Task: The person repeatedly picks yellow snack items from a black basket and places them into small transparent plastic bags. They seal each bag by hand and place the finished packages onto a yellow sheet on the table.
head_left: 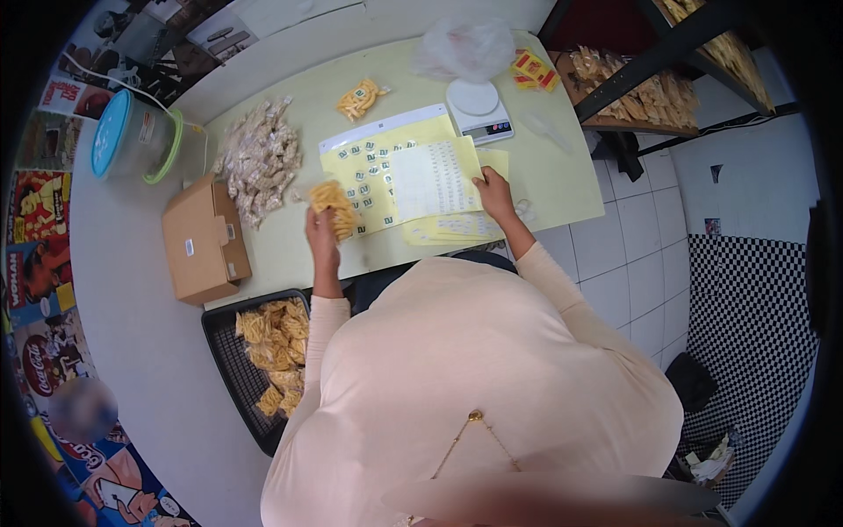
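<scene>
My left hand [323,230] grips a clear plastic bag of yellow snack sticks [334,207] over the left edge of a yellow sticker sheet [336,155] with round labels. My right hand [492,192] holds the right edge of another sheet [421,181], partly white with rows of small labels, which overlaps the first one. More label sheets [428,232] lie beneath, near the table's front edge. Another bag of snack sticks [361,99], bearing a round label, lies behind the sheets. A heap of small clear packets [260,161] rests to the left of my left hand.
A cardboard box [197,247] stands at the table's left edge, with a black basket [224,339] of snack bags below. A digital kitchen scale [477,109], a plastic bag [467,49] and yellow-red packets [533,71] are at the back. Lidded tubs [141,132] stand far left; a shelf [632,122] is right.
</scene>
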Tool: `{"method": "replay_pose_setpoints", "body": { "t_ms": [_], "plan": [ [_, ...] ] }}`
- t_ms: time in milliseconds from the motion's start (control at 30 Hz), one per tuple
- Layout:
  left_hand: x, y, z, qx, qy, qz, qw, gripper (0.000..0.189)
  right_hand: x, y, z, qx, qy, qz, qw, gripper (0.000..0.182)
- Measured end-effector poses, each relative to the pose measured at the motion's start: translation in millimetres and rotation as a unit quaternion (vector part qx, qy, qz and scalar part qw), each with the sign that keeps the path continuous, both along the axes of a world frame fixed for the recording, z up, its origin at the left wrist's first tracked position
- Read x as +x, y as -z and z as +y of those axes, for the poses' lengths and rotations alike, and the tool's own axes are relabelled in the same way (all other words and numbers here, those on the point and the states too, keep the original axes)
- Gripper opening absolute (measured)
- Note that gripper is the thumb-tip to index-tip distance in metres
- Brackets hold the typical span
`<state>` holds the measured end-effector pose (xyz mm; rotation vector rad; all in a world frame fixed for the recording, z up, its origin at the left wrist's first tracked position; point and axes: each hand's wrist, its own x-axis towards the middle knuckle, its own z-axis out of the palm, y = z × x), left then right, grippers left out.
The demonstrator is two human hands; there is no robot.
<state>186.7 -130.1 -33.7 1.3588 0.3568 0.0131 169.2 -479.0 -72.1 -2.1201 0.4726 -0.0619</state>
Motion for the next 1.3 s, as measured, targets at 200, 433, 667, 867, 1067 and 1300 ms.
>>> {"method": "replay_pose_setpoints", "body": {
  "t_ms": [200, 433, 667, 867, 1067, 1300],
  "plan": [
    [-6.1, 22.0, -35.1, 0.041, 0.061, 0.079, 0.994, 0.027, 7.6, 2.7, -16.1, 0.041, 0.002, -0.032, 0.999, 0.017],
    [-6.9, 33.3, -18.5, -0.062, 0.049, 0.124, 0.989, 0.030, 27.9, -0.8, -52.5, 0.154, 0.077, -0.096, 0.980, 0.017],
    [-13.9, 36.3, -7.2, -0.074, 0.024, 0.128, 0.989, 0.036, 48.2, -4.9, -29.6, 0.182, 0.036, -0.052, 0.981, 0.017],
    [-31.7, 35.2, 5.5, 0.037, -0.036, 0.117, 0.992, 0.031, 92.4, 16.7, 6.2, 0.197, -0.016, -0.067, 0.978, 0.023],
    [-47.2, 28.0, 44.3, 0.069, -0.160, 0.041, 0.984, 0.027, 111.1, 12.1, 83.2, 0.197, -0.130, -0.013, 0.972, 0.021],
    [-57.9, 10.4, 74.8, 0.146, -0.244, -0.005, 0.959, 0.031, 81.8, 12.5, 172.6, 0.175, -0.266, 0.040, 0.947, 0.027]
  ]
}}
